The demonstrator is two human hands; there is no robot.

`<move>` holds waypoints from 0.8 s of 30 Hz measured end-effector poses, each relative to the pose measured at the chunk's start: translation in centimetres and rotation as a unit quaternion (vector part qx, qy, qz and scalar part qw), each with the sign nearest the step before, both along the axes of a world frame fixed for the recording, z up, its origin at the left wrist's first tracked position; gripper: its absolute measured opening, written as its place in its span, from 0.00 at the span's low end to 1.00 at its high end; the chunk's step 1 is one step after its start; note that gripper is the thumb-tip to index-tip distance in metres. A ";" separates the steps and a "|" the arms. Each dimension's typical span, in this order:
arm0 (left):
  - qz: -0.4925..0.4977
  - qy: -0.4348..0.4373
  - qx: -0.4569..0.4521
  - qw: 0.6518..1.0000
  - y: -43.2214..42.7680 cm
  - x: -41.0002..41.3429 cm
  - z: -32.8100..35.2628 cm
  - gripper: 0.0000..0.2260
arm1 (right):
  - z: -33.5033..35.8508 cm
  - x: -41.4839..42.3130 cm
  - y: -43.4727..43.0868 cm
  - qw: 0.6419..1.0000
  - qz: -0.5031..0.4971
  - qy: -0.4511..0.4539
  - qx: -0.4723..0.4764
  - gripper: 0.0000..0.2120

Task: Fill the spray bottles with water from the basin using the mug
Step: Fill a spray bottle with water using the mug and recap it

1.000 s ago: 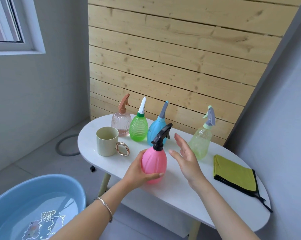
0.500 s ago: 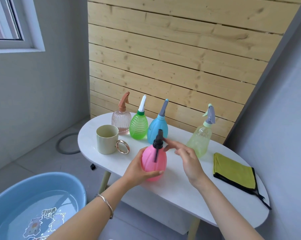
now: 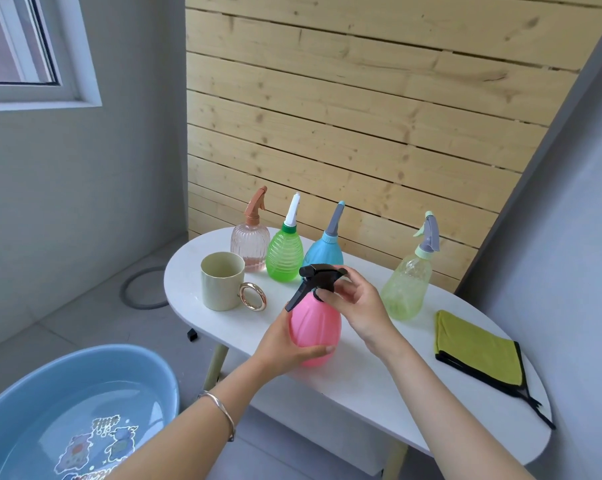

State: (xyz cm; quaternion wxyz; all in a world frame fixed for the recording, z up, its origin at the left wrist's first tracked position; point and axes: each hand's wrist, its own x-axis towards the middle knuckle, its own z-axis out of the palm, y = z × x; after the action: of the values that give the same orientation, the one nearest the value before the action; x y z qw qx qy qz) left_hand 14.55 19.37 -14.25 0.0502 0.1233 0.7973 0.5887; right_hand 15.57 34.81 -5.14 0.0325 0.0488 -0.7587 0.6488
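Five spray bottles, one mug [image 3: 222, 286], one basin [image 3: 43, 382]; left hand [image 3: 285, 344] grips pink bottle [image 3: 315, 329], right hand [image 3: 356, 299] grips its black sprayer [image 3: 318, 280]

Five spray bottles stand upright: pink bottle [image 3: 315, 332] in front, beige mug [image 3: 222, 286] left, water-filled blue basin [image 3: 74, 410] below.

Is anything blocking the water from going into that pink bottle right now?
Yes: the black trigger spray head sits on the neck of the pink plastic spray bottle. The right hand grips it; the left hand holds the body. The cream mug stands beside it.
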 end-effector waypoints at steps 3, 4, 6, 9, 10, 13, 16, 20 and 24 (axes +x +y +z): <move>-0.002 0.008 -0.003 1.000 0.0 0.0 0.0 0.48 | -0.3 0.0 -0.6 0.998 -0.064 0.027 -0.008 0.18; -0.005 0.009 -0.005 1.000 0.0 0.0 0.0 0.46 | -0.4 0.1 -0.8 0.996 -0.079 0.032 -0.006 0.18; -0.009 0.009 -0.009 1.000 -0.2 -0.1 0.1 0.42 | -0.6 0.0 -0.7 0.996 -0.084 0.036 0.005 0.18; -0.016 0.007 -0.013 1.000 -0.4 -0.2 0.4 0.40 | -0.4 0.0 0.0 0.999 0.004 0.005 0.036 0.11; -0.020 0.005 -0.015 1.000 -0.4 -0.2 0.5 0.40 | -0.3 0.0 0.2 0.998 0.041 -0.013 0.039 0.08; -0.023 0.004 -0.016 1.000 -0.5 -0.4 0.5 0.38 | -0.1 -0.3 0.3 0.996 0.074 -0.008 0.057 0.06; -0.015 0.011 -0.013 1.000 -0.4 -0.3 0.2 0.38 | -0.4 -0.4 -0.1 0.997 0.036 0.034 0.063 0.06; -0.005 0.023 0.000 1.000 -0.2 -0.4 -0.3 0.40 | -1.8 0.2 -1.1 0.991 -0.047 0.108 0.063 0.05; 0.001 0.030 0.002 1.000 -0.1 -0.2 -0.3 0.40 | -2.6 0.5 -2.4 0.971 -0.127 0.172 0.105 0.02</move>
State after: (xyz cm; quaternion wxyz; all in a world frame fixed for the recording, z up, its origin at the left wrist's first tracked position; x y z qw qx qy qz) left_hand 14.34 19.25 -14.57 0.0252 0.1398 0.7975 0.5864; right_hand 16.06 32.45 -7.78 0.2398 0.0659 -0.8054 0.5381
